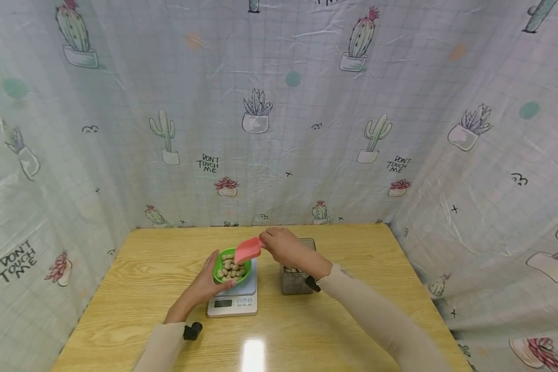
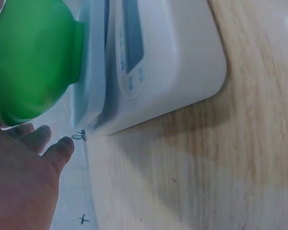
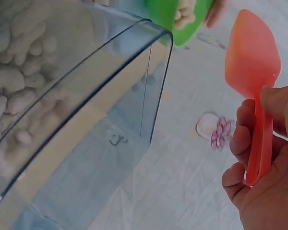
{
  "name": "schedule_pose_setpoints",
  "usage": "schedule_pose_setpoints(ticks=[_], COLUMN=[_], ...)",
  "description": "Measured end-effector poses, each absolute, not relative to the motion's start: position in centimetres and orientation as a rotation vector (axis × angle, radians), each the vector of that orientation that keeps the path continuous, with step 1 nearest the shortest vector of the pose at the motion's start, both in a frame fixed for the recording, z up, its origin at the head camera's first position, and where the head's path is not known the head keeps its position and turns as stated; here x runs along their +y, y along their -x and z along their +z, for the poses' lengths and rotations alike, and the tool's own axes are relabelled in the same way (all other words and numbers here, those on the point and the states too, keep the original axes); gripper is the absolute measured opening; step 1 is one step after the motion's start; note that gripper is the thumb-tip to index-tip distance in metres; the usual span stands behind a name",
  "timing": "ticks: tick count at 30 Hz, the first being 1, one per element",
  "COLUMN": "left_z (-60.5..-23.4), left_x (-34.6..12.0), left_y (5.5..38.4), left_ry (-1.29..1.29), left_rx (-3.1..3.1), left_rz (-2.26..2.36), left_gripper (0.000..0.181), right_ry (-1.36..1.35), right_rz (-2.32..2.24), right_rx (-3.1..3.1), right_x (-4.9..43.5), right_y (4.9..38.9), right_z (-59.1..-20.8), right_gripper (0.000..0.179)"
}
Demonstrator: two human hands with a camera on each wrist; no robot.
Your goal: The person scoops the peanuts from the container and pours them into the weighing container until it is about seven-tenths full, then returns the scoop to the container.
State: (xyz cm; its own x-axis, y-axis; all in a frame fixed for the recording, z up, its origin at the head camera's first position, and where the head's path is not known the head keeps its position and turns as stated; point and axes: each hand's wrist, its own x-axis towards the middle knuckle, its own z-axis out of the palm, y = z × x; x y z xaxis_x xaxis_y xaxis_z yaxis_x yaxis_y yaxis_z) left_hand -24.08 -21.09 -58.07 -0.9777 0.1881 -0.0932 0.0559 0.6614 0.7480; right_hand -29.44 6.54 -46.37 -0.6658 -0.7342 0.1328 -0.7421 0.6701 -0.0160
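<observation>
A green bowl [image 1: 217, 277] of peanuts [image 1: 231, 269] rests on the blue platform of a white kitchen scale [image 1: 232, 311]. My left hand [image 1: 206, 281] holds the bowl by its side, thumb at the near rim and fingers on the far left; in the left wrist view, fingertips [image 2: 60, 149] show beside the bowl [image 2: 36, 57]. With my right hand [image 1: 283, 248] I grip the handle of a red scoop [image 1: 248, 250], its head tilted over the bowl's right rim. The right wrist view shows fingers and thumb round the scoop [image 3: 253, 55]; no peanuts are visible in it.
A clear container [image 1: 297, 287] with more peanuts [image 3: 19, 81] stands right of the scale, partly under my right forearm. The wooden table [image 1: 353, 320] meets a cactus-print curtain [image 1: 279, 155] at the back and sides.
</observation>
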Motion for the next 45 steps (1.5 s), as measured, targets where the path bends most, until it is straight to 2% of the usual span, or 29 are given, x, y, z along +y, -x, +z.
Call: schedule_pose_setpoints(ticks=[10,16,36,45], left_z=[-55.7,-54.4,-50.1,-48.4], left_x=[-21.1,-20.5,-17.8,-16.4], left_y=[24.0,23.8,23.2,23.1], left_ry=[-0.244,-0.295,-0.410,-0.486], left_rx=[2.815,2.851,2.924,2.952], left_rz=[1.208,1.210,1.166,1.084], left_gripper=[0.103,0.098,0.084,0.081], right_ry=[-1.030,-1.010,-0.948,-0.930], right_rz=[0.541,0.589,0.484,0.259], right_rx=[-2.749,-2.703,-2.636,-2.666], right_x=[9.7,11.9,19.8,21.2], right_y=[29.8,29.7,28.1,28.3], right_z=[-45.3,-45.4,-46.2,-47.2], right_gripper=[0.030,0.027,0.016,0.014])
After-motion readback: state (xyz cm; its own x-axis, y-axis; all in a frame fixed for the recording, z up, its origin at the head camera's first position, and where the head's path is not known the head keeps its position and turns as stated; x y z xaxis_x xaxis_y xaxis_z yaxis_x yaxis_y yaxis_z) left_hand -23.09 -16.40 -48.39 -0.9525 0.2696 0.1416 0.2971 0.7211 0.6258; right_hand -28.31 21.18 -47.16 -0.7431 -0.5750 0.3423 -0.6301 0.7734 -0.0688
